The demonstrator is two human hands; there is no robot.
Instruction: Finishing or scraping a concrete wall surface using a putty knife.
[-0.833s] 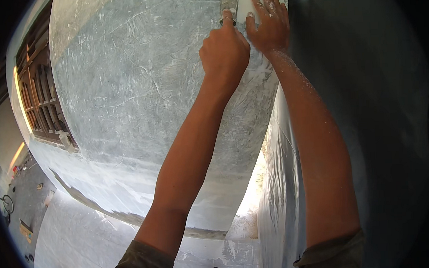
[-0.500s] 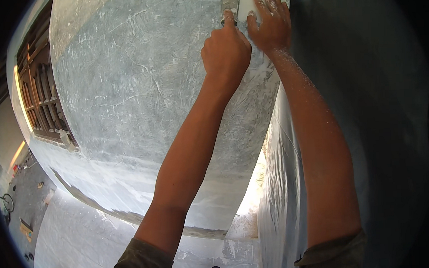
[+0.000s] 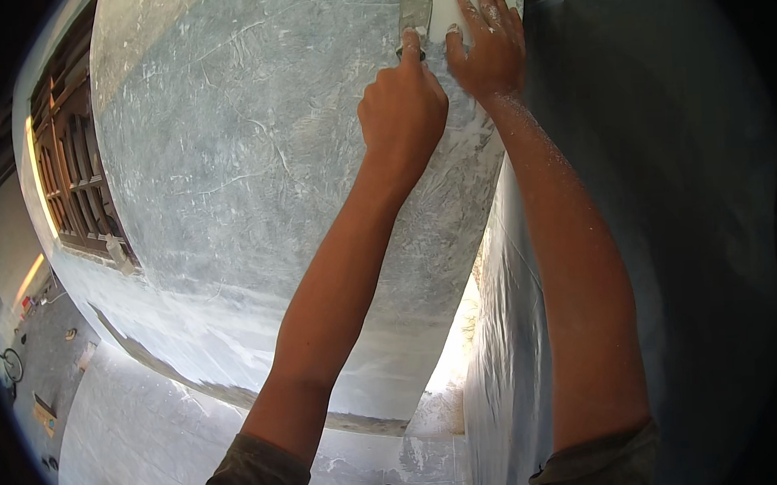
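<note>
My left hand (image 3: 403,110) is closed round the handle of a putty knife (image 3: 414,16), its index finger stretched along the base of the blade. The blade points up at the grey wall (image 3: 297,134), close to the left edge of a flat white board (image 3: 441,4). My right hand (image 3: 490,56) lies on that board with its fingers apart and pale smears on the fingertips. Whether it also grips the board's far edge cannot be seen. The upper end of the board is cut off by the frame.
A brown wooden window (image 3: 73,174) with slats is set in the wall at left. Translucent plastic sheeting (image 3: 509,324) hangs at the wall's right edge. Pale sheeting (image 3: 154,426) covers the floor below. Small items and a bicycle wheel (image 3: 11,367) are at far left.
My left hand and the putty knife have come down a little, so more of the blade shows. My right hand stays on the white board, almost unmoved.
</note>
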